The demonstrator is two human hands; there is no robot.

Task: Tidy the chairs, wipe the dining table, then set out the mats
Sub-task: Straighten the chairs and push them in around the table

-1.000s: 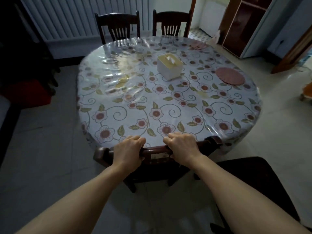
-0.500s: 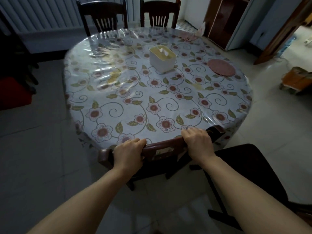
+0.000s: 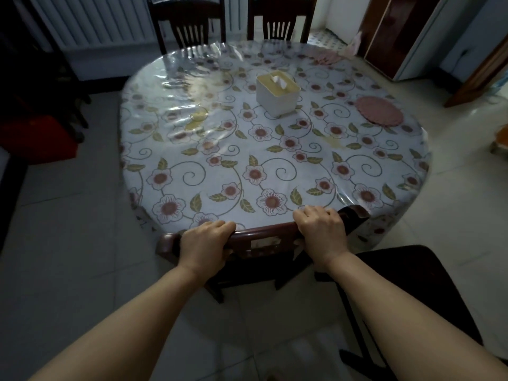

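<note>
A dark wooden chair (image 3: 264,237) stands pushed in under the near edge of the oval dining table (image 3: 209,171), which wears a floral cloth under clear plastic. My left hand (image 3: 204,243) grips the left part of the chair's top rail. My right hand (image 3: 321,229) grips the rail's right part. A round pink mat (image 3: 379,110) lies at the table's right side, and another pink mat (image 3: 324,56) lies at the far right edge. Two more chairs (image 3: 189,23) (image 3: 280,19) stand tucked in at the far side.
A white tissue box (image 3: 277,92) sits near the table's middle. A dark stool or chair seat (image 3: 406,292) stands right of me on the tiled floor. A red object (image 3: 38,138) is at the left, a cabinet (image 3: 398,34) at the back right.
My right hand has slid rightward along the chair's top rail, from beside the left hand to the right end. The chair stays against the table; the view shifted.
</note>
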